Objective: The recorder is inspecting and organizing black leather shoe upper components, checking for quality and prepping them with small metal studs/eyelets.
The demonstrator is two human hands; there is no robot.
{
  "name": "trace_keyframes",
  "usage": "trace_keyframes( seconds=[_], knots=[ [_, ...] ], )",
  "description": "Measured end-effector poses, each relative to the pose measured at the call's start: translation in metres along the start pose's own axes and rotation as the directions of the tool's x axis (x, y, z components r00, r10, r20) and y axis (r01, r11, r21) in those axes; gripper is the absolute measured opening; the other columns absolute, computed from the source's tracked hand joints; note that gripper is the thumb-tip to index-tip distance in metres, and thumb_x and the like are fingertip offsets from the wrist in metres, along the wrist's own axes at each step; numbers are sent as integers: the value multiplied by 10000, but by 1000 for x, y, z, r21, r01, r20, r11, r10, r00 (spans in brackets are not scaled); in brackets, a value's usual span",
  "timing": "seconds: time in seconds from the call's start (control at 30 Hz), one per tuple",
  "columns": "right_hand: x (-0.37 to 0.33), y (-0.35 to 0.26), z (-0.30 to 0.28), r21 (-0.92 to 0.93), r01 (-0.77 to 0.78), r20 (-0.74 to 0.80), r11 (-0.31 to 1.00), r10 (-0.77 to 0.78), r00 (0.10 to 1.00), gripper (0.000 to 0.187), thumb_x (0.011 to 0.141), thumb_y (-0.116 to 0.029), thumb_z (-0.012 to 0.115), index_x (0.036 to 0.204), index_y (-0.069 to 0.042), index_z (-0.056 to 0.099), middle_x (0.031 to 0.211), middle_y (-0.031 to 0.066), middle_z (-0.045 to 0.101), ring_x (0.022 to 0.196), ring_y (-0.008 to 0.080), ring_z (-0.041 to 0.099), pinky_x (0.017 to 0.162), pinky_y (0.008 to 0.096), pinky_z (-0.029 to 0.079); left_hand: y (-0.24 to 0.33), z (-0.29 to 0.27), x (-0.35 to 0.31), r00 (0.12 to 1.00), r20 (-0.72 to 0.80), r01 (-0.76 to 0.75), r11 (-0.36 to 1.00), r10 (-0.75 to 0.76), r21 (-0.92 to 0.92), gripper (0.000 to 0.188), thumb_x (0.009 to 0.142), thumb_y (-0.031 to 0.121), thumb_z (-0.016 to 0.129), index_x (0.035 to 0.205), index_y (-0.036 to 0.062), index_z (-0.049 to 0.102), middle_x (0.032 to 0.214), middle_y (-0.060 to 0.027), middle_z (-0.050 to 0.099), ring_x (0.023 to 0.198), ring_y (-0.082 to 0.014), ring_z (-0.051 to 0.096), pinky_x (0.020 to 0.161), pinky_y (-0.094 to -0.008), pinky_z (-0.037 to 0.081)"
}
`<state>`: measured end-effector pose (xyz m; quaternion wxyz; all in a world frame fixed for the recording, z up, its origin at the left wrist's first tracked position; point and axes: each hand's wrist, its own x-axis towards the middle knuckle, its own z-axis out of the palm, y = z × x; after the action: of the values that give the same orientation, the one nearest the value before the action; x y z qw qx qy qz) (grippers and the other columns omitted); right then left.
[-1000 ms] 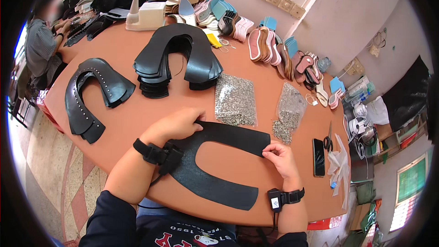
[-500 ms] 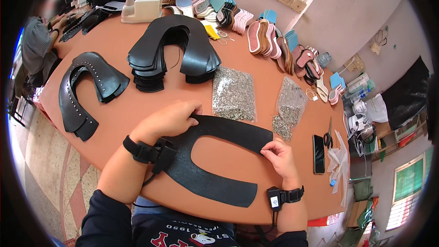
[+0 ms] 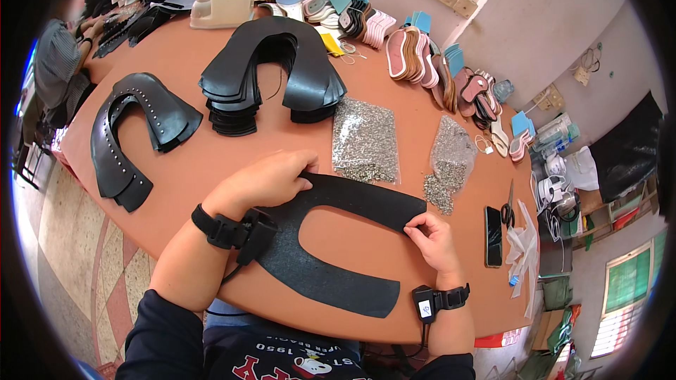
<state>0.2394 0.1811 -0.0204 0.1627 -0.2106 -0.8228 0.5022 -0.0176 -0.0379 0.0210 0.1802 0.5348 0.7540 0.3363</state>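
A black U-shaped leather upper piece (image 3: 359, 198) lies on the table in front of me, its two legs pointing right. My left hand (image 3: 271, 179) pinches its far edge near the bend, thumb against the leather. At the tip of the far leg, my right hand (image 3: 435, 243) grips the corner between thumb and fingers. Its near leg rests untouched on the table. Beyond my left hand stands a thick stack of similar black pieces (image 3: 229, 84). Farther left, a smaller pile carries a studded black piece (image 3: 113, 148) on top, with a row of silver studs.
Two clear bags of small metal studs, one (image 3: 365, 137) past my left hand and one (image 3: 452, 151) farther right, lie on the brown table (image 3: 176, 218). Right of them are a phone (image 3: 493, 236) and scissors (image 3: 508, 212). Bundled soles (image 3: 412, 56) line the wall. Someone sits far left.
The view has shifted slightly, moving the whole scene a little in the picture. Both hands keep the same hold on the leather piece.
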Motion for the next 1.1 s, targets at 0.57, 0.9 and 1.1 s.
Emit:
trace_keyframes(
  seconds=[0.57,0.9,1.1],
  knots=[
    [0,2,-1,216,-14,-22,976,19,1000,236,791,75,615,942,-18,459,893,47,564,764,111,587,675,224,497,-2,-2,-1,1000,10,-22,998,23,-55,181,767,48,656,892,11,531,814,-152,600,766,-311,577,668,-363,443],
    [1,-9,-1,393,19,-57,919,4,998,481,785,113,585,1129,-80,311,1044,143,577,887,183,607,717,274,528,2,-1,-1,999,45,8,999,-5,-47,236,756,58,670,953,12,547,880,-158,616,840,-310,596,716,-363,460],
    [-8,-29,5,385,70,-46,920,-56,997,541,773,127,592,1180,-70,294,1012,148,592,878,188,608,753,283,518,30,47,12,934,-98,-328,932,345,153,600,694,160,727,1216,15,470,1141,-178,557,1092,-341,516,930,-426,391]
  ],
)
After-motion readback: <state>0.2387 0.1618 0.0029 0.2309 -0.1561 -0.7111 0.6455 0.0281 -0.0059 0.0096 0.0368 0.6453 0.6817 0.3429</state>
